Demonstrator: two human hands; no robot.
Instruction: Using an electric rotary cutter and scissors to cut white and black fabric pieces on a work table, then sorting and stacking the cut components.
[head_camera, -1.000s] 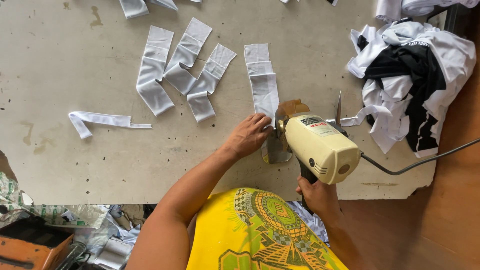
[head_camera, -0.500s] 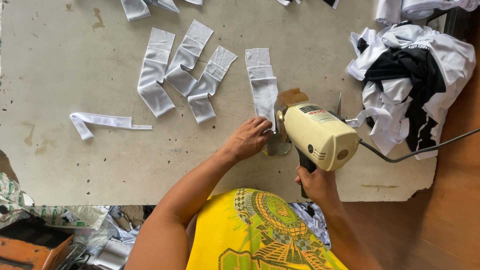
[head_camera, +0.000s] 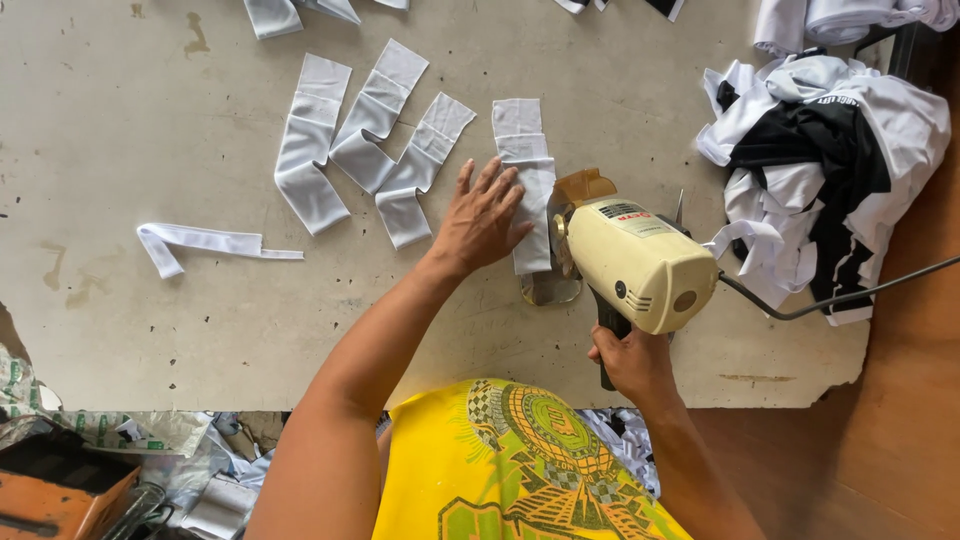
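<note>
White fabric strip (head_camera: 527, 180) is the piece being worked here, lying flat on the worn grey table (head_camera: 150, 330) with its long axis running away from the person, near end toward their body. Left hand (head_camera: 480, 218) is spread flat, fingers fanned out, palm pressing on the left edge of that strip, so it's not gripping anything, just pinning it down. Right hand (head_camera: 632, 362) is clenched round the dark handle of the cream electric cloth cutter (head_camera: 632, 262), which sits just to the right of the strip and right up against it, metal base plate (head_camera: 552, 290) at the strip's near end. So the strip sits between the two hands, left one on it, right one a bit further back toward the body. Can't really see the blade itself, the housing hides it. Off to the left there's a fan of other white strips (head_camera: 365, 150) and one loose folded band (head_camera: 200, 242), and a heap of black and white garments (head_camera: 825, 170) at the right edge, with the cutter's cable (head_camera: 850, 293) trailing under it.
</note>
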